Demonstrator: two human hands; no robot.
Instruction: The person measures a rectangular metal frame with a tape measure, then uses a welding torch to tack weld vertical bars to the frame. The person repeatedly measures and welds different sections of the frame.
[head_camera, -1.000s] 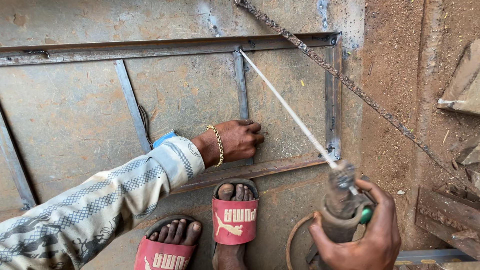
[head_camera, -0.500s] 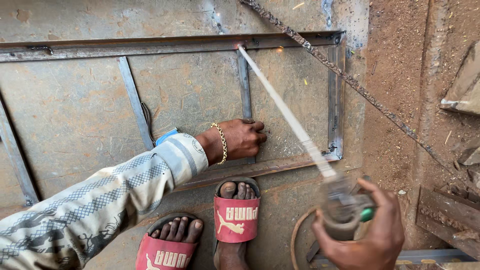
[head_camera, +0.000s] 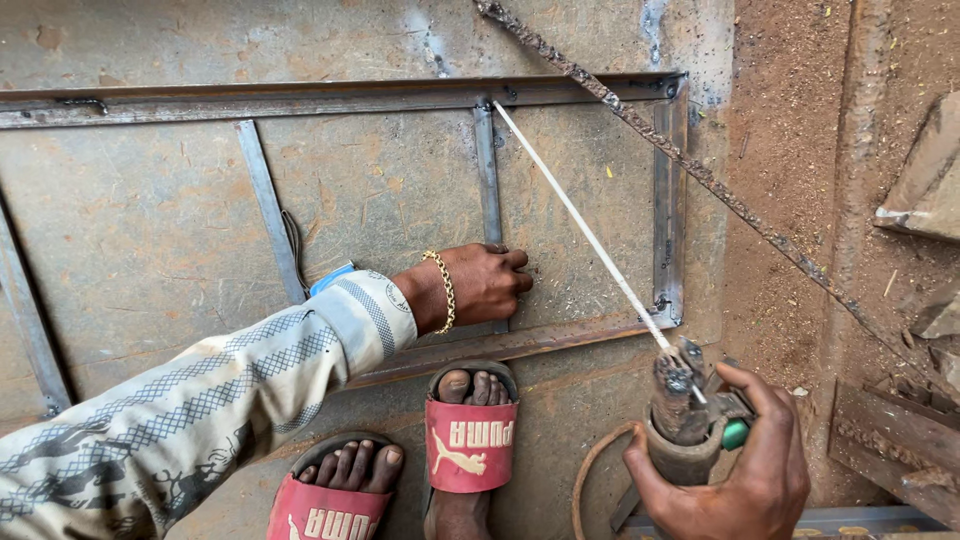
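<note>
Since the earlier frame, the thin white welding rod (head_camera: 585, 225) has swung so its tip now touches the top of the upright bar (head_camera: 487, 180) in the rusty steel frame (head_camera: 300, 98). The right hand (head_camera: 740, 475) grips the worn electrode holder (head_camera: 685, 415). The left hand (head_camera: 478, 285) presses curled fingers on that bar. Red sandals (head_camera: 467, 440) stand below; a rough rebar (head_camera: 700, 170) crosses diagonally.

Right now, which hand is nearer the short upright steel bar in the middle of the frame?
Left. The left hand presses on the short upright steel bar near its lower end; the right hand is off to the right, holding the electrode holder.
</note>
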